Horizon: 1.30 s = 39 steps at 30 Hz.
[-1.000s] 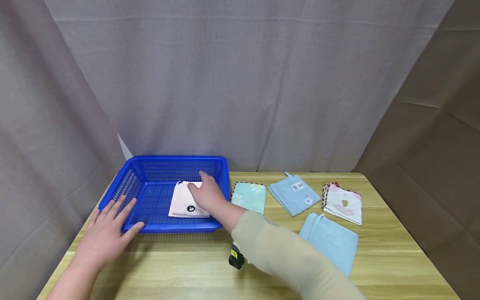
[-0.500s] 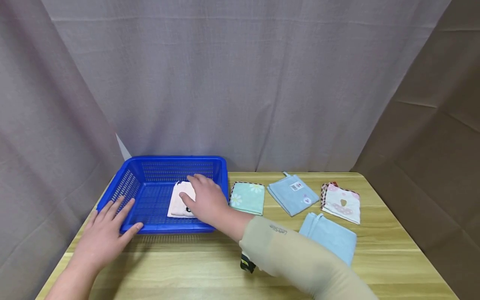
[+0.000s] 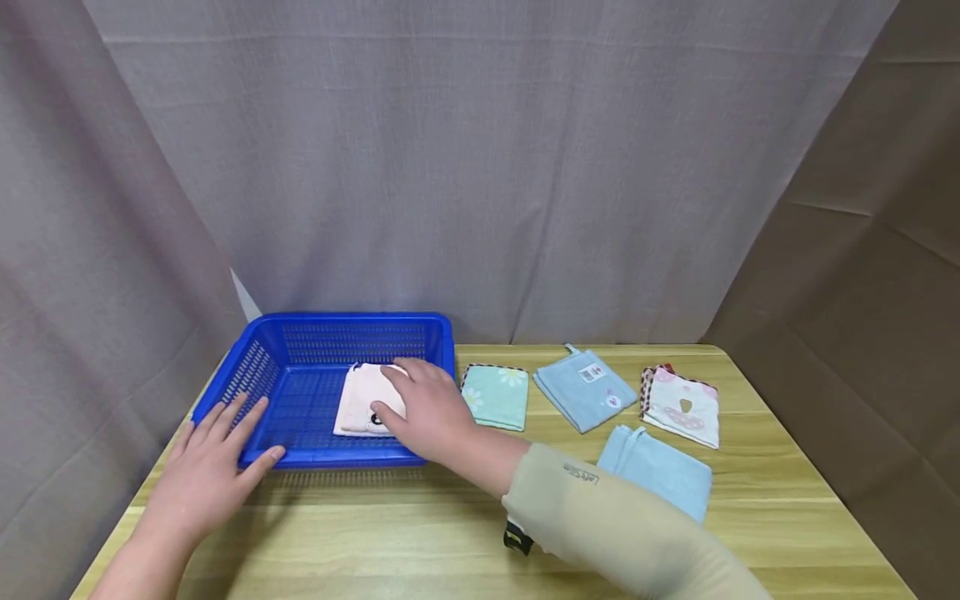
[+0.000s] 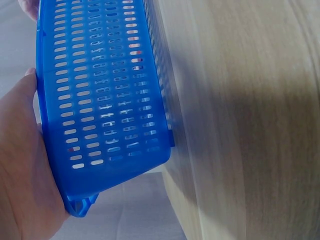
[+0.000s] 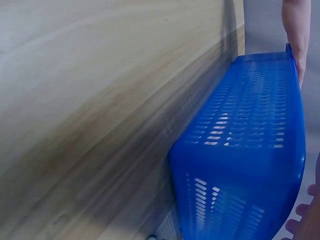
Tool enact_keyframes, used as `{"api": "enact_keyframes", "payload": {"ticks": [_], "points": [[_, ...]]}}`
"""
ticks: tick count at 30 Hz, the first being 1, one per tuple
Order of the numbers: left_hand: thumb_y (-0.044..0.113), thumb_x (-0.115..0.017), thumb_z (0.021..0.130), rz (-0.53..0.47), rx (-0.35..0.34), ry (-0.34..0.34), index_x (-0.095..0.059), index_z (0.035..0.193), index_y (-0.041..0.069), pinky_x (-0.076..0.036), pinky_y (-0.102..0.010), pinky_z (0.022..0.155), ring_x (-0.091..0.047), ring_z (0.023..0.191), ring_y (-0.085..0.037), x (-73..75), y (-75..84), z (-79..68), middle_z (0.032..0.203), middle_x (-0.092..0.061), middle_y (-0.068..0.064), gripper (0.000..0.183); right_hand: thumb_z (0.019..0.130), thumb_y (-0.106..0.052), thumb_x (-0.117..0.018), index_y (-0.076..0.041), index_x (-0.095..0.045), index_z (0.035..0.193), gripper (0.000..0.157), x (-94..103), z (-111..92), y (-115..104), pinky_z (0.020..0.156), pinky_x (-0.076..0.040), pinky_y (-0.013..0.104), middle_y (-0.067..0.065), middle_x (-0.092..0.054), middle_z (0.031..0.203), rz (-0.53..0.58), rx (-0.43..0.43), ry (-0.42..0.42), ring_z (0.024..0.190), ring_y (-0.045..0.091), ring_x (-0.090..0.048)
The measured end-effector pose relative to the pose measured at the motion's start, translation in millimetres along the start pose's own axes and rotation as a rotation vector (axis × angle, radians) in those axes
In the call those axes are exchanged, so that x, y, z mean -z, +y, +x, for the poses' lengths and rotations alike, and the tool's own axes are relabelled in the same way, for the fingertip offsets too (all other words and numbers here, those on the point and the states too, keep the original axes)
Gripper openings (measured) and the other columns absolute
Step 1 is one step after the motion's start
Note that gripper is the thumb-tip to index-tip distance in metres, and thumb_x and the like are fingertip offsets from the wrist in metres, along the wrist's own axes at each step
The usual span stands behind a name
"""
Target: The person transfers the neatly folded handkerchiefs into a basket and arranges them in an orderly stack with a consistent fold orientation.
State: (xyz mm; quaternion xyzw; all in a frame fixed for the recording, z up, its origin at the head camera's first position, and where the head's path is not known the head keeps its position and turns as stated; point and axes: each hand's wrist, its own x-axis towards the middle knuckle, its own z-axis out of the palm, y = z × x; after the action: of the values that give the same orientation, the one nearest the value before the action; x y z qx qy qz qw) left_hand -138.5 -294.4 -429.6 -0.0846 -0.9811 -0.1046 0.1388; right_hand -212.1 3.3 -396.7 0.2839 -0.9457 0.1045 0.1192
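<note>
My left hand (image 3: 202, 475) rests on the near left corner of the blue plastic basket (image 3: 352, 456), fingers spread over its rim. The left wrist view shows that hand (image 4: 22, 165) against the basket's top edge, with the slotted wall (image 4: 107, 100) beside it. Inside the basket, toward its right end, lies a folded pink washcloth (image 3: 356, 408) with a small black-and-white face on it. My right hand (image 3: 433, 410) is over the basket's right end, fingers loosely bent and overlapping the cloth's right part. Nothing shows in its grasp.
Right of the basket, a mint washcloth with daisies (image 3: 498, 400), a blue one with a label (image 3: 585, 387), a white-and-pink one (image 3: 684, 408) and a light blue one (image 3: 663, 475) lie on the wooden table (image 3: 360, 542). A grey curtain (image 3: 480, 167) hangs behind.
My right hand first swung left over the pink washcloth, then drew slightly right and toward me. Its forearm shifted right. The left hand and the cloth stayed in place.
</note>
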Motion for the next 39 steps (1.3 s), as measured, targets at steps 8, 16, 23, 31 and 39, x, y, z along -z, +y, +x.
{"api": "enact_keyframes", "payload": {"ticks": [8, 16, 23, 31, 39], "points": [[0.056, -0.054, 0.096, 0.002, 0.004, -0.003, -0.036, 0.154, 0.012, -0.011, -0.071, 0.111, -0.027, 0.137, -0.054, 0.3, 0.8, -0.3, 0.152, -0.033, -0.029, 0.075, 0.101, -0.054, -0.044, -0.02, -0.051, 0.145, 0.056, 1.1, -11, 15, 0.116, -0.03, 0.044, 0.004, -0.047, 0.15, 0.015, 0.027, 0.031, 0.14, 0.024, -0.04], [0.057, -0.053, 0.096, -0.001, 0.013, -0.011, -0.035, 0.154, 0.012, -0.008, -0.07, 0.112, -0.026, 0.137, -0.055, -0.4, 1.3, -1.2, 0.152, -0.033, -0.03, 0.076, 0.1, -0.052, -0.048, -0.017, -0.052, 0.144, 0.056, -1.1, -22, 31, 0.114, -0.033, 0.047, 0.006, -0.048, 0.148, 0.032, 0.061, 0.087, 0.139, 0.025, -0.041], [0.057, -0.053, 0.097, 0.001, 0.006, -0.009, -0.034, 0.155, 0.013, -0.008, -0.07, 0.112, -0.026, 0.137, -0.054, -0.6, 0.8, -0.6, 0.152, -0.033, -0.03, 0.075, 0.1, -0.053, -0.048, -0.017, -0.05, 0.146, 0.059, -2.1, -33, 42, 0.115, -0.031, 0.048, 0.006, -0.045, 0.151, 0.071, 0.026, 0.101, 0.141, 0.026, -0.039], [0.054, -0.055, 0.096, 0.0, 0.002, -0.002, -0.034, 0.154, 0.013, -0.007, -0.07, 0.112, -0.027, 0.137, -0.054, -0.7, 1.0, -1.4, 0.152, -0.034, -0.03, 0.074, 0.099, -0.05, -0.051, -0.016, -0.049, 0.147, 0.059, 0.4, -48, 55, 0.115, -0.03, 0.048, 0.007, -0.044, 0.152, 0.117, 0.007, 0.132, 0.14, 0.029, -0.04], [0.054, -0.055, 0.097, -0.004, -0.001, 0.001, -0.034, 0.155, 0.012, -0.002, -0.068, 0.114, -0.026, 0.137, -0.054, -0.2, 0.5, -1.0, 0.152, -0.033, -0.029, 0.074, 0.098, -0.047, -0.055, -0.014, -0.05, 0.146, 0.058, 2.5, -62, 69, 0.114, -0.031, 0.05, 0.008, -0.045, 0.151, 0.161, -0.035, 0.149, 0.139, 0.03, -0.04]]}}
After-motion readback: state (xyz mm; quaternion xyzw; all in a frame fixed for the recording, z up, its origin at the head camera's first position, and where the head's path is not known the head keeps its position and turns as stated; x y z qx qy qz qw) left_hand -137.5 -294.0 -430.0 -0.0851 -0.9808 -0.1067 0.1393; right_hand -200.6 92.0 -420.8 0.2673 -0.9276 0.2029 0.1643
